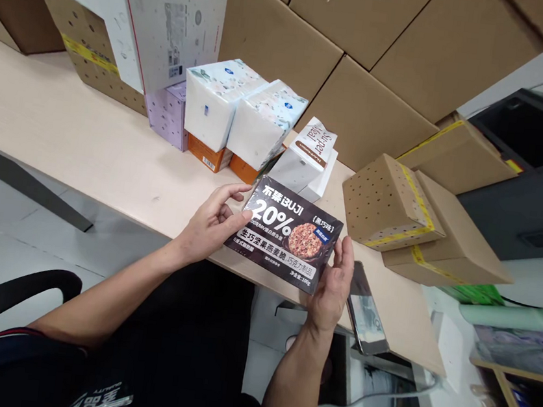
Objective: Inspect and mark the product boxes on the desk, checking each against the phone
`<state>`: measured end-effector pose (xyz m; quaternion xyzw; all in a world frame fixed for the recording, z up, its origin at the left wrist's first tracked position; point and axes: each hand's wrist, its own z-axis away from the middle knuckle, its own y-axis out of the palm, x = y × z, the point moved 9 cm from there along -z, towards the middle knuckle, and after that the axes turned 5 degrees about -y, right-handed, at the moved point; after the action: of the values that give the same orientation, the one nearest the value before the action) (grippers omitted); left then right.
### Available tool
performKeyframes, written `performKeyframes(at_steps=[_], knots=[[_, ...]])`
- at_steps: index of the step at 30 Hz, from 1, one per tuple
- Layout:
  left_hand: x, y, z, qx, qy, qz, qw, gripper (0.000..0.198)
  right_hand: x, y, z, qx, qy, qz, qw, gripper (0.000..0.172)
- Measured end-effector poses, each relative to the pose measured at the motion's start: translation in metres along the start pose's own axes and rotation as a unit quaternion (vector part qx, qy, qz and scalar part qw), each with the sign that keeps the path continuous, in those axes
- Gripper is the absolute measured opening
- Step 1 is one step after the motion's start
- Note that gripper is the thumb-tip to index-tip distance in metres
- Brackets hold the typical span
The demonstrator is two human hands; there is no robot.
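Observation:
A dark snack box (277, 237) with white lettering, "20%" and a picture of a round nut-topped biscuit is held between my two hands, printed face up, above the table's front edge. My left hand (216, 217) grips its left end, with the thumb on the front face. At the opposite end, my right hand (333, 286) wraps the right edge, fingers partly hidden behind the box. Just beyond the snack box stands a white "Super Meal" carton (306, 155). Two tissue packs (266, 121) rest on orange boxes (208, 154) to its left.
Brown cartons (280, 41) are stacked along the back. A large white box (174, 29) and a purple box (168, 113) stand at the left. Taped cardboard boxes (389, 204) sit at the right, near a phone (367, 312) on the wooden table (87, 137). A chair armrest (10, 298) is lower left.

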<state>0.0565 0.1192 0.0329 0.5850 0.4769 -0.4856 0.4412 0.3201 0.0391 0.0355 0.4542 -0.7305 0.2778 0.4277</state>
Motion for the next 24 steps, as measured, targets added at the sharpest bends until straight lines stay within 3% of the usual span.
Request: performKeyframes(at_steps=[4,13,24], knots=[[-0.003,-0.003,0.000,-0.005,-0.006,0.014,1.000,0.049,0.000,-0.004,0.001,0.000,-0.015,-0.015,1.000,0.052],[-0.002,-0.008,-0.004,-0.011,0.006,0.066,0.998,0.049,0.027,0.020,0.005,0.167,-0.157,0.106,0.968,0.068],[0.004,-0.015,-0.008,-0.034,-0.026,0.132,0.990,0.063,0.021,0.027,0.008,0.217,-0.126,0.113,0.961,0.082]])
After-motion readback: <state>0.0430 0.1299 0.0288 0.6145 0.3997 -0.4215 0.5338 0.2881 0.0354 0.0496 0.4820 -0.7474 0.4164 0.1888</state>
